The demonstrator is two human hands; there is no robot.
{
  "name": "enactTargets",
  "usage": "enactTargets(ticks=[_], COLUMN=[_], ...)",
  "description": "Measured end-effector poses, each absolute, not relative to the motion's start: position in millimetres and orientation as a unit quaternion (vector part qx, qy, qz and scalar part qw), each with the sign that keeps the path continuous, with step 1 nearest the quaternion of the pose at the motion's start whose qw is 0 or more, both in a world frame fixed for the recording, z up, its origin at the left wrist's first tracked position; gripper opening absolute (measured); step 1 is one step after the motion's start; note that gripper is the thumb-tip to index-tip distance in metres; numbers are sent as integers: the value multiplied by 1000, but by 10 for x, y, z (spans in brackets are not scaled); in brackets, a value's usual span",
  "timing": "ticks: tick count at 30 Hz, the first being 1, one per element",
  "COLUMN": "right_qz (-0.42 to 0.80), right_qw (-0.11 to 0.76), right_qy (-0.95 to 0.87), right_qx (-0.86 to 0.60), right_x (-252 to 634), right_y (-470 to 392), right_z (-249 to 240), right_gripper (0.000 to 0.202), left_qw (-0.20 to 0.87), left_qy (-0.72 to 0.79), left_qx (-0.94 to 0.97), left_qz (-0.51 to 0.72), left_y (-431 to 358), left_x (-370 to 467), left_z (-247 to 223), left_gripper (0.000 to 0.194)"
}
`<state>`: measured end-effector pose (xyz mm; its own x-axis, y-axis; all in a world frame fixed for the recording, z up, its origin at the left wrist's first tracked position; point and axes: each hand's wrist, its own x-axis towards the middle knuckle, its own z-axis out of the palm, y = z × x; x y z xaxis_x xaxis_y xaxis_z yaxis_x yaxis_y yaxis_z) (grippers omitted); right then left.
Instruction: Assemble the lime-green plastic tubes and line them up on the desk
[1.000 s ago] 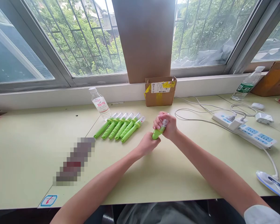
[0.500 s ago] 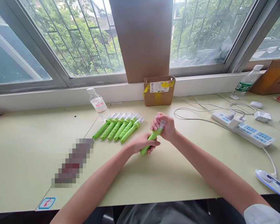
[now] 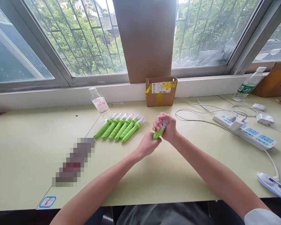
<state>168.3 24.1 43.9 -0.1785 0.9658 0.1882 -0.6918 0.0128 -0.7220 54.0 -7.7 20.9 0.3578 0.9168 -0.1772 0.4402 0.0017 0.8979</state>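
Note:
Between my two hands, just above the table, is a green plastic stick with a clear cap [image 3: 157, 135], tilted with its clear end up and away from me. My left hand [image 3: 148, 144] is wrapped round the green lower part and hides most of it. Higher up, the fingers of my right hand [image 3: 169, 125] close round the clear capped end. To the left lies a row of several like green sticks with clear caps [image 3: 119, 128], side by side on the table, clear ends pointing away. What the caps contain cannot be made out.
Behind the row stands a water bottle [image 3: 100, 104]. An open cardboard box [image 3: 160, 97] is against the wall. On the right are a power strip [image 3: 255, 132] with cables, a second bottle [image 3: 247, 87] and an oval white device [image 3: 273, 186]. A blurred dark patch [image 3: 73, 162] lies left.
My left hand has shifted its grip up the green stick towards my right hand and now covers its lower end. My right hand stays on the clear end. The view has shifted slightly.

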Motion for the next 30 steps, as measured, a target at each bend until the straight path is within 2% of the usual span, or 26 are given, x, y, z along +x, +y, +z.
enactTargets(ticks=[6,14,30], right_qz=[604,551,508], right_qw=[688,731,753], right_qy=[-324,-270,-169], right_qx=[-239,-300,-383], right_x=[1656,1608,1614], right_y=[267,281,563], right_z=[331,243,192], right_gripper=[25,24,16], left_qw=[351,175,60], left_qy=[538,560,593], left_qx=[726,788,796], left_qz=[246,187,104], left_y=[39,143,361], left_x=[561,571,669], left_z=[106,18,13], left_gripper=[20,17,25])
